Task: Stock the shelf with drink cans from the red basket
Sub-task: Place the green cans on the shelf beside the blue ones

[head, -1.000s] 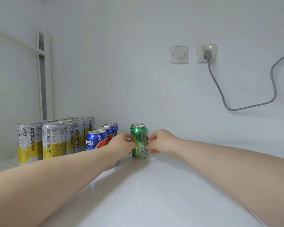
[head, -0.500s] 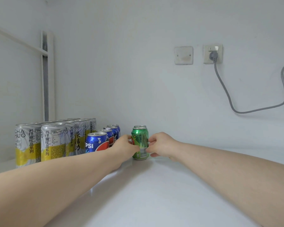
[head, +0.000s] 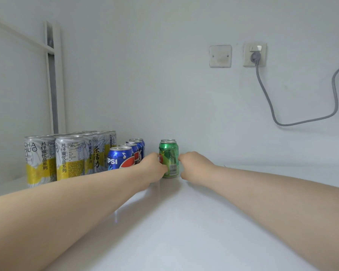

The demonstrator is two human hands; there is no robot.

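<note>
The green can (head: 169, 159) stands upright on the white shelf (head: 184, 222), just right of the Pepsi cans (head: 121, 159), with the left hand (head: 155, 169) curled round its left side. The right hand (head: 196, 166) is curled at its right edge, gripping or just touching, can't tell.

Arms outstretched; left hand (head: 155, 167) grips green can (head: 170, 153), right hand (head: 196, 166) curled, touching it.

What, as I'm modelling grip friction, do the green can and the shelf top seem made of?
Green can: thin metal, probably aluminium, with a glossy printed coat; it shows bright highlights and a bare silvery rim. Shelf top: smooth white semi-gloss surface, perhaps painted metal or laminate; it shows faint reflections.
</note>
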